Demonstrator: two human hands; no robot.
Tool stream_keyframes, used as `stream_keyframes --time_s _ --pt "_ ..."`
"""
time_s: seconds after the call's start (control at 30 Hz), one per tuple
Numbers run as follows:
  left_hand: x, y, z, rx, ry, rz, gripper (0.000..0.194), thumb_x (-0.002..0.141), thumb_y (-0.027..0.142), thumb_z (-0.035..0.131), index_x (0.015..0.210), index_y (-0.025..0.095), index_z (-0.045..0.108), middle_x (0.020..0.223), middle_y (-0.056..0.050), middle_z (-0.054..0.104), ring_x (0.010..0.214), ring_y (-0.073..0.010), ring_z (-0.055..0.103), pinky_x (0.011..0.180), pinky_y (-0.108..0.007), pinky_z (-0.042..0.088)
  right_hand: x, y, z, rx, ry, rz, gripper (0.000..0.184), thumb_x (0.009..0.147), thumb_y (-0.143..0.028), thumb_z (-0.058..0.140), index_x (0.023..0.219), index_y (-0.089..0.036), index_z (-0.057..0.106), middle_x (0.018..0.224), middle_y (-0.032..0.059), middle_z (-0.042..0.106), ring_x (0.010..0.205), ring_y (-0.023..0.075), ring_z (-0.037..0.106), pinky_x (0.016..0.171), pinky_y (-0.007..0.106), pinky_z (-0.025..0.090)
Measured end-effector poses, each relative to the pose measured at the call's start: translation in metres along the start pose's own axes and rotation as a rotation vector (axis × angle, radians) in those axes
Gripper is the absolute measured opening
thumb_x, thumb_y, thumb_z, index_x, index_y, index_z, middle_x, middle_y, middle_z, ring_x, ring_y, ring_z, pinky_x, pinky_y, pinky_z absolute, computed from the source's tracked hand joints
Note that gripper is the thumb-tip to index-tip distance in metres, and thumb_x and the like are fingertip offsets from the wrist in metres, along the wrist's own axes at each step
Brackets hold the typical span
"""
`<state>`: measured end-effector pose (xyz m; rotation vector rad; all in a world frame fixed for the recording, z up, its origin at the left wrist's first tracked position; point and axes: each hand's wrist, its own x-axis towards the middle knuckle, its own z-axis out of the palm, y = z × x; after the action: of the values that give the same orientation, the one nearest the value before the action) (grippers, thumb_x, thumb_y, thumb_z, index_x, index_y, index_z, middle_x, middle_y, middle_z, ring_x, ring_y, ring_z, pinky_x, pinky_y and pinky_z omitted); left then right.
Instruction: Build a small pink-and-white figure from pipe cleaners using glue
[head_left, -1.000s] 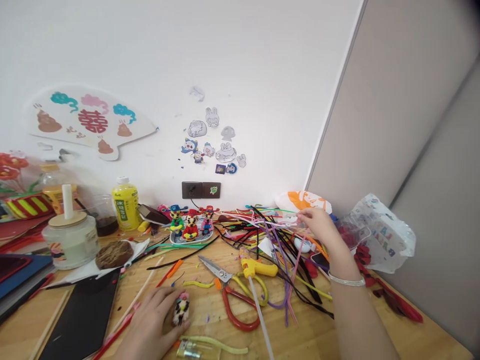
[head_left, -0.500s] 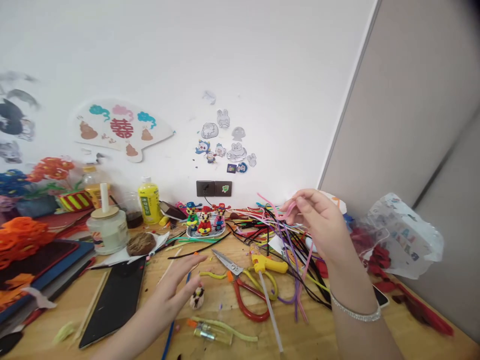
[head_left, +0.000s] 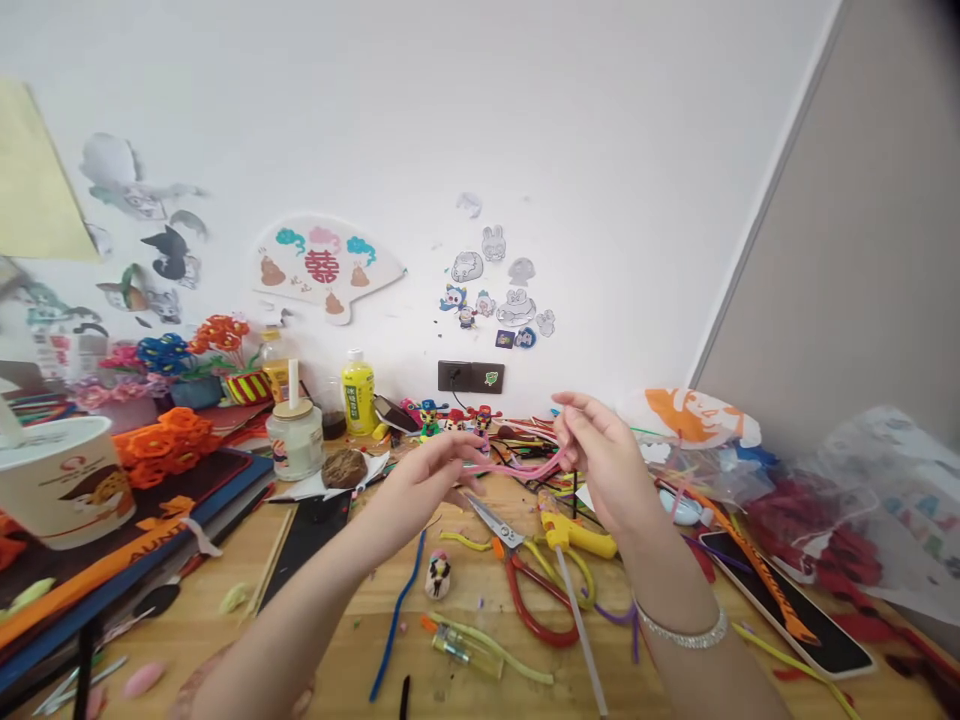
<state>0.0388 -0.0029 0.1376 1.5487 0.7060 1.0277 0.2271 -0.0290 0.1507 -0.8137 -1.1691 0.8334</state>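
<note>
A pink pipe cleaner (head_left: pixel 517 467) stretches between my two hands above the wooden table (head_left: pixel 352 640). My left hand (head_left: pixel 427 478) pinches its left end and my right hand (head_left: pixel 600 455), with a bracelet at the wrist, pinches its right end. Below them on the table lie red-handled scissors (head_left: pixel 525 580), a yellow glue gun (head_left: pixel 574 538), a small pipe-cleaner doll (head_left: pixel 438 576) and a blue pipe cleaner (head_left: pixel 397 620). A heap of coloured pipe cleaners (head_left: pixel 525 440) lies behind my hands.
At the left stand a paper cup (head_left: pixel 64 480), stacked boards with orange flowers (head_left: pixel 161 440), a white jar (head_left: pixel 296 440) and a yellow bottle (head_left: pixel 358 392). A black tablet (head_left: pixel 307 530) lies flat. Plastic bags (head_left: pixel 877 500) and a phone (head_left: pixel 787 600) fill the right side.
My left hand has left the doll on the table and risen to take the pink pipe cleaner's other end. My right hand pulled that pipe cleaner from the heap. The view swung left.
</note>
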Motion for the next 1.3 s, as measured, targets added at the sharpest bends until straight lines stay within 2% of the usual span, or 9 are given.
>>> stream_keyframes --time_s 0.1,0.23,0.33,0.5,0.77,0.83,0.97,1.13,1.3 --pt "-0.005 0.006 -0.006 0.093 -0.154 -0.033 0.025 0.074 0.023 0.055 0.097 0.015 0.059 0.078 -0.005 0.067 0.074 -0.0166 0.064 0.068 -0.031 0.052 0.003 0.000 -0.006 0.006 0.089 -0.022 0.024 0.075 -0.028 0.052 0.097 -0.019 0.051 0.059 -0.0074 0.041 0.047 0.0060 0.037 0.043 0.018 0.033" --pt "-0.005 0.010 -0.013 0.175 0.004 0.044 0.022 0.072 0.029 0.060 0.087 0.015 0.064 0.070 -0.003 0.068 0.069 -0.0164 0.063 0.070 -0.032 0.051 -0.001 -0.004 -0.002 -0.093 0.042 -0.104 0.026 0.077 -0.023 0.048 0.102 -0.020 0.048 0.060 -0.0074 0.042 0.049 0.0070 0.040 0.047 0.019 0.035" --pt "-0.007 0.010 -0.016 0.275 0.002 0.126 0.028 0.069 0.029 0.062 0.094 0.016 0.064 0.080 -0.004 0.067 0.074 -0.0172 0.062 0.070 -0.032 0.051 -0.005 -0.005 0.004 -0.240 -0.079 -0.179 0.028 0.079 -0.020 0.046 0.106 -0.020 0.043 0.058 -0.0069 0.047 0.058 0.0101 0.049 0.058 0.023 0.041" --pt "-0.017 0.016 -0.012 0.808 -0.164 0.262 0.033 0.072 0.027 0.058 0.104 0.024 0.061 0.085 -0.002 0.063 0.071 -0.0151 0.058 0.069 -0.028 0.049 -0.005 -0.002 0.006 -0.271 -0.079 -0.225 0.018 0.081 -0.022 0.047 0.099 -0.020 0.047 0.062 -0.0037 0.057 0.067 0.0130 0.057 0.072 0.030 0.044" --pt "-0.012 0.015 -0.021 1.168 0.320 0.233 0.038 0.080 0.040 0.046 0.106 0.016 0.057 0.087 -0.008 0.065 0.076 -0.0213 0.059 0.069 -0.031 0.045 -0.006 -0.005 0.002 -0.141 -0.050 -0.153 0.007 0.079 -0.025 0.052 0.084 -0.020 0.050 0.062 -0.0036 0.057 0.062 0.0114 0.055 0.063 0.026 0.045" --pt "-0.010 0.014 -0.023 1.160 0.341 0.239 0.033 0.081 0.035 0.045 0.104 0.015 0.057 0.084 -0.007 0.065 0.074 -0.0200 0.059 0.066 -0.028 0.044 -0.009 -0.007 0.005 -0.165 -0.088 -0.143 0.007 0.078 -0.025 0.052 0.082 -0.020 0.050 0.059 -0.0040 0.056 0.058 0.0110 0.054 0.059 0.024 0.044" --pt "-0.016 0.018 -0.017 0.974 0.131 0.209 0.026 0.084 0.030 0.039 0.093 0.016 0.059 0.064 0.001 0.060 0.055 -0.0121 0.055 0.053 -0.020 0.041 -0.012 -0.003 0.011 -0.318 -0.094 -0.142 0.007 0.078 -0.025 0.051 0.081 -0.019 0.050 0.057 -0.0041 0.054 0.055 0.0104 0.052 0.053 0.022 0.041" --pt "-0.023 0.019 -0.011 0.882 -0.382 0.301 0.038 0.082 0.011 0.037 0.114 0.024 0.053 0.065 0.003 0.060 0.054 -0.0088 0.054 0.057 -0.018 0.042 -0.007 0.007 0.011 -0.377 -0.017 -0.083 0.008 0.078 -0.027 0.049 0.080 -0.019 0.048 0.053 -0.0053 0.051 0.046 0.0083 0.047 0.043 0.018 0.035" --pt "-0.020 0.021 -0.019 0.879 -0.377 0.383 0.034 0.083 0.019 0.041 0.114 0.023 0.055 0.079 -0.002 0.065 0.071 -0.0128 0.057 0.069 -0.023 0.044 0.005 0.014 0.005 -0.170 0.019 -0.017 0.012 0.076 -0.030 0.051 0.080 -0.019 0.046 0.052 -0.0063 0.053 0.040 0.0068 0.043 0.035 0.015 0.032"
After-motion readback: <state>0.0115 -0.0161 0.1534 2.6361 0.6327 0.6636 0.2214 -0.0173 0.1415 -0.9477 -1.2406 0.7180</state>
